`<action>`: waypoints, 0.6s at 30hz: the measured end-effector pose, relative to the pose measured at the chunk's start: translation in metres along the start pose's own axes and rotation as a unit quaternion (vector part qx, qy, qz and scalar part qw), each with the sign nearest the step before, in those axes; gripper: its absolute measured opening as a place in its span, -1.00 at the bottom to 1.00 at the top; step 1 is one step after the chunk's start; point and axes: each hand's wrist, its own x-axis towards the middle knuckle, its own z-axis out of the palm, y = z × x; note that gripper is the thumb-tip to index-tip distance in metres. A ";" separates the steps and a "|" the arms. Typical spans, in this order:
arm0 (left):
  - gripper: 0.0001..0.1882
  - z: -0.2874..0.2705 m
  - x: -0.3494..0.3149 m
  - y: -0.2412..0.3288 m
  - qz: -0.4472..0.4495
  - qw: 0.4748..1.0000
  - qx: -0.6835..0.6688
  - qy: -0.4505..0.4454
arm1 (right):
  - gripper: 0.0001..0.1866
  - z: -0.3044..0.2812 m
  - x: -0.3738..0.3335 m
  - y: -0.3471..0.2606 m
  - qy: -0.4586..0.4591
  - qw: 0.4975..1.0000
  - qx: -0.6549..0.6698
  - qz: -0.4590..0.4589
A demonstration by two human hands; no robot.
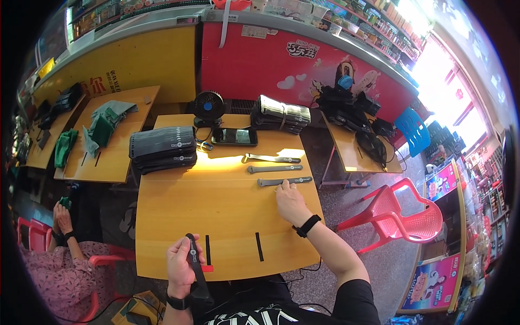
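Apparently pliable, best held by one end, a dark strap (197,269) sits gripped in the left hand (180,264); the right hand (291,202) touches a grey strap (298,180), pinch unclear.

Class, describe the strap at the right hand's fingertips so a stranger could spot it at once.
Find the wooden table in the middle. On its right side, three grey straps lie one beyond another. Yours is the nearest strap, the only one with the right hand at its edge.
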 end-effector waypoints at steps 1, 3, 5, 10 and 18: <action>-0.70 0.001 0.000 0.000 -0.005 1.000 0.000 -0.001 | -0.73 0.001 0.004 0.000 0.001 1.000 0.001 0.000; -0.70 0.002 0.000 0.000 0.000 1.000 0.004 -0.003 | -0.67 0.002 0.011 0.000 -0.018 1.000 0.016 0.002; -0.70 0.003 0.000 0.000 0.005 1.000 0.008 -0.006 | -0.67 -0.001 0.015 -0.001 -0.021 0.999 0.025 0.011; -0.71 0.006 -0.004 0.001 0.007 1.000 0.007 -0.013 | -0.69 -0.004 0.011 -0.002 0.006 0.999 0.028 0.022; -0.67 0.009 -0.017 -0.001 -0.065 0.994 -0.016 -0.087 | -0.82 -0.068 -0.064 -0.032 0.138 0.938 0.317 -0.028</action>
